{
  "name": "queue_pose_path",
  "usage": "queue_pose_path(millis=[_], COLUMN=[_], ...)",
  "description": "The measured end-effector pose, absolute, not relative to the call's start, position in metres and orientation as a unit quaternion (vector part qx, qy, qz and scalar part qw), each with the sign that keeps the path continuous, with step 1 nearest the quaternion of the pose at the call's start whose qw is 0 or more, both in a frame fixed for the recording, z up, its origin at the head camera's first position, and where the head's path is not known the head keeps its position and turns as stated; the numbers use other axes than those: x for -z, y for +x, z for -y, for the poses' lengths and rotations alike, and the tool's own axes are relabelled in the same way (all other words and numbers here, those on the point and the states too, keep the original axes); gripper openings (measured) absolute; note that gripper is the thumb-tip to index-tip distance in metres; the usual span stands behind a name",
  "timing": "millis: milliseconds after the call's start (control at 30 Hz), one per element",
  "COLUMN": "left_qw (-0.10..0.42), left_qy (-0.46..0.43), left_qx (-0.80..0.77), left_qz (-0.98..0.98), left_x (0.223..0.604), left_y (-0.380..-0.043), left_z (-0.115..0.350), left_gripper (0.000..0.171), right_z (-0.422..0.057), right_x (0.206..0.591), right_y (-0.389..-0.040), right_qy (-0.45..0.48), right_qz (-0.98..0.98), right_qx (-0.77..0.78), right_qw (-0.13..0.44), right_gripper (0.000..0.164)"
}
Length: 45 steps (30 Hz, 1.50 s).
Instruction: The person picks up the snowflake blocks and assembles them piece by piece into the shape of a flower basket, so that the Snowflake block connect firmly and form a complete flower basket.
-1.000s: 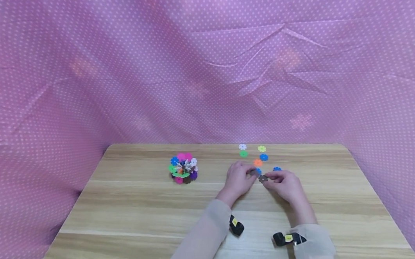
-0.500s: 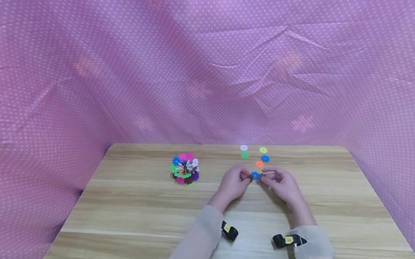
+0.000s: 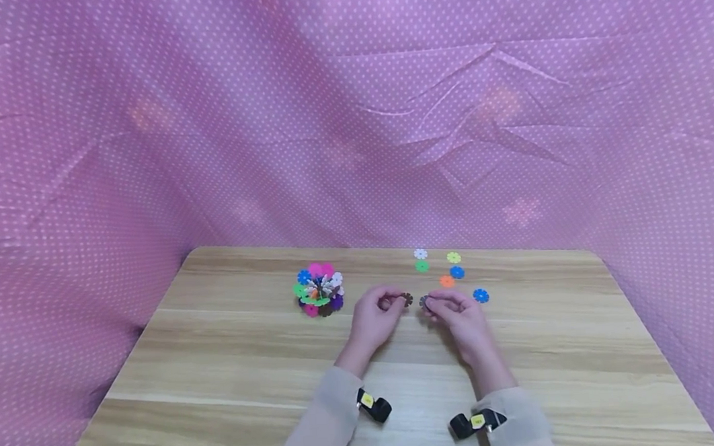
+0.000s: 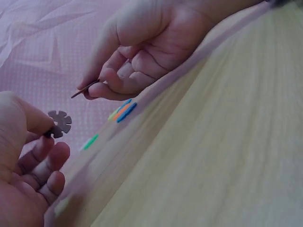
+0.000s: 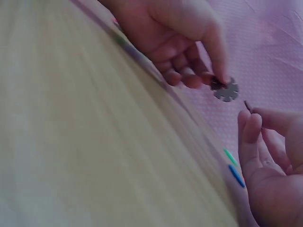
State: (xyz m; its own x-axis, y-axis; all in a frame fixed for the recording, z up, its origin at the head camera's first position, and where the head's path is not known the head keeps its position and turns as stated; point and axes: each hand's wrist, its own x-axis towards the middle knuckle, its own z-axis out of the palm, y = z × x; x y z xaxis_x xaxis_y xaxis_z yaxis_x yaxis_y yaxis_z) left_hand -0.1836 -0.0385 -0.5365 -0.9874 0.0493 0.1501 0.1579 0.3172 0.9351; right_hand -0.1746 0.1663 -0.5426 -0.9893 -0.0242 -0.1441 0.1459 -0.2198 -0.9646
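Observation:
In the head view my left hand (image 3: 375,320) pinches a brown snowflake disc (image 3: 408,300) between thumb and fingers. To its right, my right hand (image 3: 464,322) pinches a second brown snowflake disc (image 3: 423,304). A small gap separates the two discs, held above the table. The left wrist view shows the left hand's notched disc (image 4: 61,124) nearly face-on, while the right hand's disc (image 4: 84,89) appears edge-on. The fingertips cover part of each disc.
An assembled multicoloured ball of snowflake discs (image 3: 319,290) sits left of the hands. Loose white (image 3: 420,254), green (image 3: 422,266), yellow (image 3: 453,257), orange (image 3: 447,281) and blue discs (image 3: 481,296) lie toward the table's back right. A pink dotted cloth (image 3: 351,115) surrounds the table.
Both hands have moved left with their brown discs. The blue disc seen between them half a second ago is out of sight; another blue disc, hidden then, shows right of the right hand.

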Motion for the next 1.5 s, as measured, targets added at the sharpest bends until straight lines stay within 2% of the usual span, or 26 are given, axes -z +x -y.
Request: queue_pose_path(millis=[267, 433, 600, 733, 967, 1500], left_qw=[0.053, 0.027, 0.023, 0.021, 0.034, 0.067], left_qy=[-0.082, -0.095, -0.102, -0.107, -0.123, -0.144], left_qx=[0.61, 0.645, 0.636, 0.622, 0.596, 0.588], left_qz=[0.786, 0.757, 0.764, 0.776, 0.793, 0.793], left_x=[0.5411, 0.5409, 0.5399, 0.5394, 0.5395, 0.5424], left_y=[-0.1833, -0.1851, -0.1862, -0.1873, -0.1882, -0.1877], left_z=[0.0471, 0.045, 0.0415, 0.0407, 0.0425, 0.0417], left_gripper=[0.017, 0.021, 0.018, 0.015, 0.013, 0.015], right_z=[-0.1555, -0.1551, -0.1556, -0.156, -0.155, -0.1569], right_x=[0.5508, 0.5492, 0.5472, 0.5477, 0.5509, 0.5491], right_y=[-0.173, -0.1741, -0.1744, -0.1758, -0.1786, -0.1756], right_qy=[0.051, 0.054, 0.068, 0.075, 0.061, 0.042], right_qz=[-0.591, -0.584, -0.594, -0.595, -0.595, -0.581], right_qx=[0.804, 0.809, 0.801, 0.8, 0.801, 0.813], right_qw=[0.04, 0.033, 0.031, 0.021, 0.006, 0.018], right_gripper=[0.021, 0.027, 0.033, 0.029, 0.023, 0.029])
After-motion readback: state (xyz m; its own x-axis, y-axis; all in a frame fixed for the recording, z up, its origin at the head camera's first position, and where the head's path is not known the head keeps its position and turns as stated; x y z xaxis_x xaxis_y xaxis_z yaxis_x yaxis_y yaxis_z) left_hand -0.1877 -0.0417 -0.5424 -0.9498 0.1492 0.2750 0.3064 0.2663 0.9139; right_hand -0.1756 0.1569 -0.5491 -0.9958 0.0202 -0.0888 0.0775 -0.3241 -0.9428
